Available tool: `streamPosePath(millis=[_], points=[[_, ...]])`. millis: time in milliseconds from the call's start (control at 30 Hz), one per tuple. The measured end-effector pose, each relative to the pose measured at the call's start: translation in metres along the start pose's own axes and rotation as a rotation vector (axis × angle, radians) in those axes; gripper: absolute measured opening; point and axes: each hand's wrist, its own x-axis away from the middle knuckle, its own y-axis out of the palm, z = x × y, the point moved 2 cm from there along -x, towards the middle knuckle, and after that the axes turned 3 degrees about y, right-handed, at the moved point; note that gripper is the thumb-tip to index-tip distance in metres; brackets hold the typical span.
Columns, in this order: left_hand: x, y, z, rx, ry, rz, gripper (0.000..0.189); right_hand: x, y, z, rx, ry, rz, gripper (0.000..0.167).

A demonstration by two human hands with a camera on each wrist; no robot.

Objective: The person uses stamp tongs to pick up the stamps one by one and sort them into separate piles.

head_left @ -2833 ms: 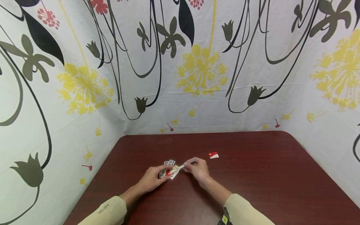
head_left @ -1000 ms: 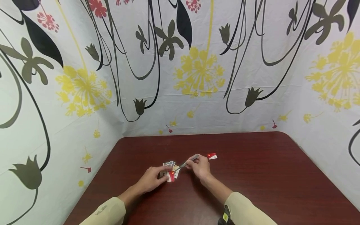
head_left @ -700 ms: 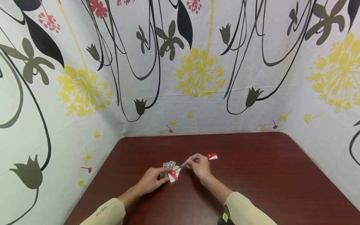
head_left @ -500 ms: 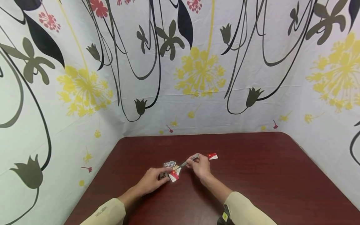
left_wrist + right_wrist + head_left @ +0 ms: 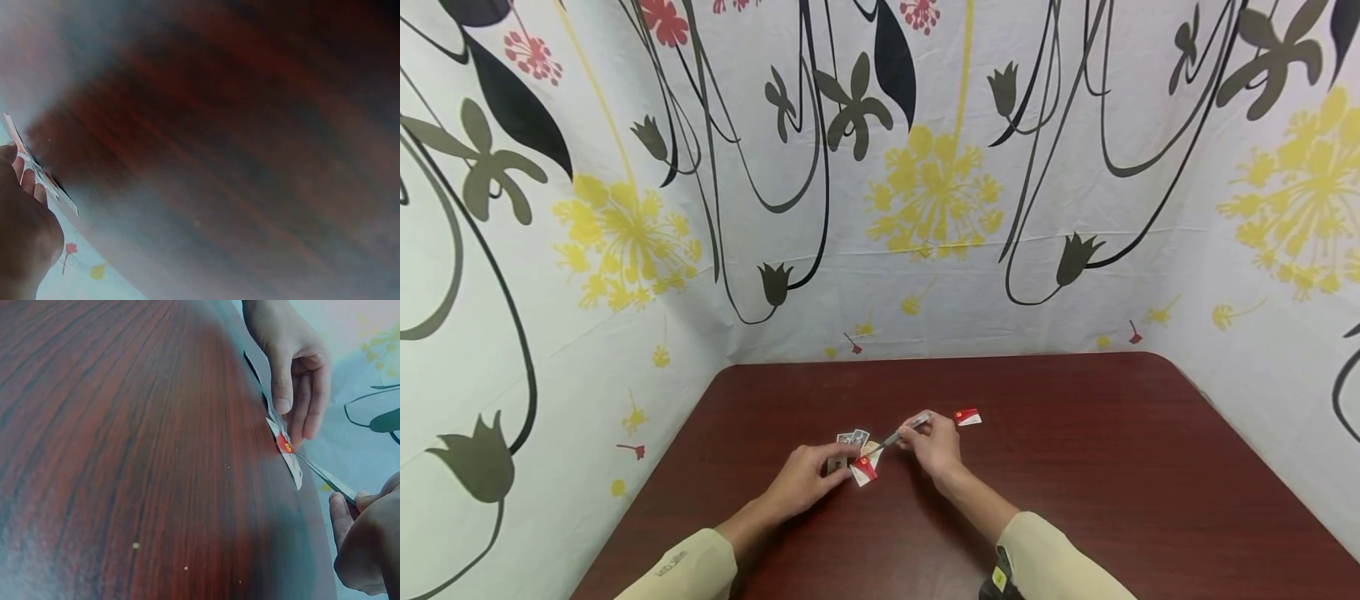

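In the head view my left hand (image 5: 805, 479) holds a loose fan of small stamps (image 5: 853, 438) between thumb and fingers, low over the table. A red-and-white stamp (image 5: 864, 470) lies slanted across the fan's near side. My right hand (image 5: 934, 450) pinches slim metal tweezers (image 5: 892, 437), whose tips meet that stamp's upper part. From the right wrist, the tweezers (image 5: 328, 478) reach the red stamp (image 5: 284, 444) beside the left thumb. The left wrist view catches the left hand (image 5: 31, 219) at its edge. Some stamps are partly hidden under the left fingers.
Another red-and-white stamp (image 5: 967, 417) lies alone behind and right of the right hand. The dark red wooden table (image 5: 1075, 483) runs back to a flower-printed cloth wall (image 5: 940, 317). A dark device (image 5: 997, 581) sits at the right sleeve.
The red-and-white stamp has come out from among the left fingers and turned slantwise over the fan. The tweezers have rotated in my right hand. Over the last half second both hands stay nearly still.
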Motion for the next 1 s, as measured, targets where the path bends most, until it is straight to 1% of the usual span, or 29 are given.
streamPosePath(millis=[300, 433, 633, 1000], points=[[0.0013, 0.0037, -0.0022, -0.002, 0.006, 0.003, 0.035, -0.0005, -0.0001, 0.0014, 0.003, 0.008, 0.003, 0.005], [0.0006, 0.0039, -0.0014, -0.007, 0.010, 0.011, 0.034, 0.0002, -0.0003, 0.0002, 0.004, -0.001, -0.008, 0.006], [-0.0010, 0.0045, -0.0005, -0.022, 0.023, 0.000, 0.033, -0.0015, -0.0012, 0.0016, 0.008, 0.007, -0.009, 0.005], [0.0008, 0.0071, -0.0015, -0.031, -0.005, -0.005, 0.033, -0.0001, -0.0028, 0.0012, 0.006, 0.020, -0.022, 0.005]])
